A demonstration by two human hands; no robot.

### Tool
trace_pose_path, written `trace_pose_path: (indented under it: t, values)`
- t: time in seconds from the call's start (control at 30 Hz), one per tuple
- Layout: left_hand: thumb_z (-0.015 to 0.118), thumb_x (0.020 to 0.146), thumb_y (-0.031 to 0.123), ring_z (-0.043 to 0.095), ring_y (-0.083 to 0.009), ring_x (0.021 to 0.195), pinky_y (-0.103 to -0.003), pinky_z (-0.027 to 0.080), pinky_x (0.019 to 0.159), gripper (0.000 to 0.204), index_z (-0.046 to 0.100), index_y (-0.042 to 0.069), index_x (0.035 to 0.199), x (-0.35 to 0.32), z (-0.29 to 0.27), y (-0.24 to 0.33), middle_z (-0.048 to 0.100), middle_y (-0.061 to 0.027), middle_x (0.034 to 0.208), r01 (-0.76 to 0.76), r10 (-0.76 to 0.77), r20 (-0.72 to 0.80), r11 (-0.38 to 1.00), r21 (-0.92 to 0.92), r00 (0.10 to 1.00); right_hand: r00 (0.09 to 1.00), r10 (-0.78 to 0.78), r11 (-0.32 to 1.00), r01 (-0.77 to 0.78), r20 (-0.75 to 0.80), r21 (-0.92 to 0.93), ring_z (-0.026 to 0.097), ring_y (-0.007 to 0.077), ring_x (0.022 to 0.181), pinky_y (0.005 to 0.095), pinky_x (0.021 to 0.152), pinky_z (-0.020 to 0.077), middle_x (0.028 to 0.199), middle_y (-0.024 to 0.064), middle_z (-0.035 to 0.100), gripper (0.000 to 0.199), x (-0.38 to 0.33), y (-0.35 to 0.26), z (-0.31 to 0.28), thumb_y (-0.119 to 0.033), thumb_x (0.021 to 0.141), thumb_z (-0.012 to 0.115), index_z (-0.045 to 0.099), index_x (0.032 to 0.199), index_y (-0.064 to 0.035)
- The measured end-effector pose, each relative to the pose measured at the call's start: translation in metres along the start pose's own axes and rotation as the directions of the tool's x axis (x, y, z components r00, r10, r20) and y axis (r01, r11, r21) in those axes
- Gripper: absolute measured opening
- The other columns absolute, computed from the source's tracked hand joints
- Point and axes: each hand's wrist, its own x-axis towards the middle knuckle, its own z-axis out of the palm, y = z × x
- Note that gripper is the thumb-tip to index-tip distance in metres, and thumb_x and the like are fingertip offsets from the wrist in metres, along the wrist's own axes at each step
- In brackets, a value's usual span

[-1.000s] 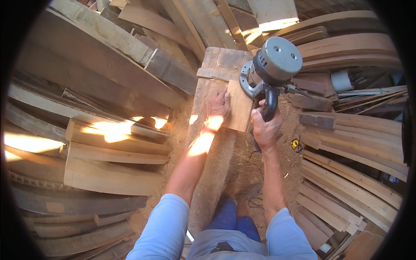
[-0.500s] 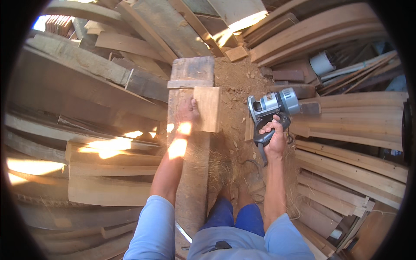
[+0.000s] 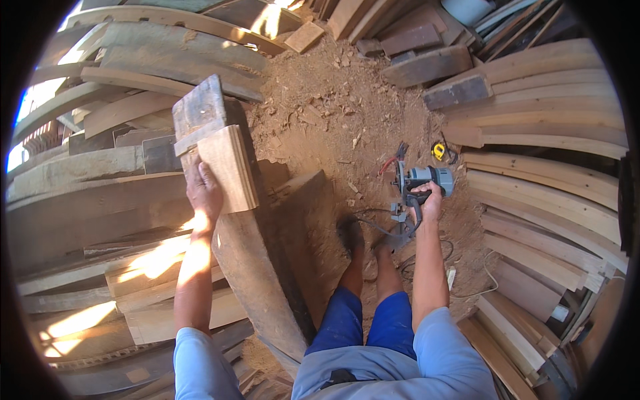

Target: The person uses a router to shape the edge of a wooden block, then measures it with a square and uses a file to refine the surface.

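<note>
A rectangular wooden block (image 3: 227,170) with a stepped edge along its right side lies on a long, heavy wooden beam (image 3: 250,267), against a raised strip (image 3: 200,137). My left hand (image 3: 203,190) is closed at the block's left edge, its thumb against the wood and its other fingers partly hidden. Off to the right, my right hand (image 3: 427,205) is wrapped around the dark handle of a silver and grey router (image 3: 422,175). The tool is tipped on its side, away from the block, and a dark cord runs from it.
Wood chips and sawdust cover the floor (image 3: 333,100). A yellow tape measure (image 3: 438,151) and red-handled pliers (image 3: 389,163) lie beyond the router. Stacked boards (image 3: 547,183) line the right side, with more planks (image 3: 87,200) on the left. My legs are beside the beam.
My view has turned, so the beam and block now appear further left and slanted. The flying dust around the beam has cleared. Both hands keep their holds.
</note>
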Motion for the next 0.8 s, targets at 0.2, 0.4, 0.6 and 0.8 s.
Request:
trace_pose_path:
  t: [0.2, 0.4, 0.6, 0.8]
  values:
    - [0.037, 0.111, 0.023, 0.061, -0.0294, 0.121, -0.037, 0.046, 0.103, 0.040, 0.055, 0.002, 0.139, -0.003, -0.003, -0.004, 0.064, -0.0200, 0.132, -0.078, 0.080, 0.051, 0.996, -0.052, 0.995, 0.974, -0.033, 0.992, 0.060, -0.224, 0.113, 0.051, 0.0188, 0.061, 0.0363, 0.065, 0.0489, 0.067, 0.0039, 0.051, 0.020, 0.050, -0.010, -0.048, -0.016, 0.102, 0.047, 0.047, 0.084, -0.0082]
    - [0.033, 0.112, 0.023, 0.053, -0.0270, 0.133, -0.037, 0.038, 0.113, 0.044, 0.051, -0.003, 0.143, 0.007, -0.003, -0.020, 0.058, -0.0193, 0.141, -0.030, 0.037, 0.097, 0.997, -0.070, 0.995, 0.983, -0.012, 0.972, 0.054, -0.182, 0.229, 0.056, 0.0213, 0.066, 0.0368, 0.072, 0.0544, 0.070, 0.0070, 0.055, 0.019, 0.107, -0.024, -0.118, -0.016, 0.103, 0.045, 0.049, 0.089, -0.0039]
    - [0.033, 0.112, 0.023, 0.054, -0.0287, 0.131, -0.038, 0.040, 0.111, 0.044, 0.051, -0.003, 0.142, 0.004, -0.010, -0.028, 0.058, -0.0202, 0.140, -0.031, 0.041, 0.113, 0.996, -0.087, 0.993, 0.926, 0.077, 0.997, -0.068, -0.370, 0.035, 0.065, 0.0265, 0.079, 0.0414, 0.075, 0.0582, 0.084, 0.0105, 0.066, 0.018, 0.096, -0.024, -0.199, -0.019, 0.104, 0.050, 0.058, 0.105, -0.0026]
    - [0.032, 0.111, 0.025, 0.056, -0.0311, 0.130, -0.040, 0.041, 0.110, 0.045, 0.052, -0.001, 0.143, 0.008, -0.003, -0.023, 0.060, -0.0211, 0.139, -0.072, 0.071, 0.101, 0.997, 0.007, 0.992, 0.844, 0.143, 0.751, -0.433, -0.518, -0.498, 0.067, 0.0249, 0.069, 0.0390, 0.056, 0.0564, 0.089, 0.0111, 0.070, 0.027, 0.043, -0.020, -0.222, -0.028, 0.102, 0.059, 0.065, 0.103, -0.0014]
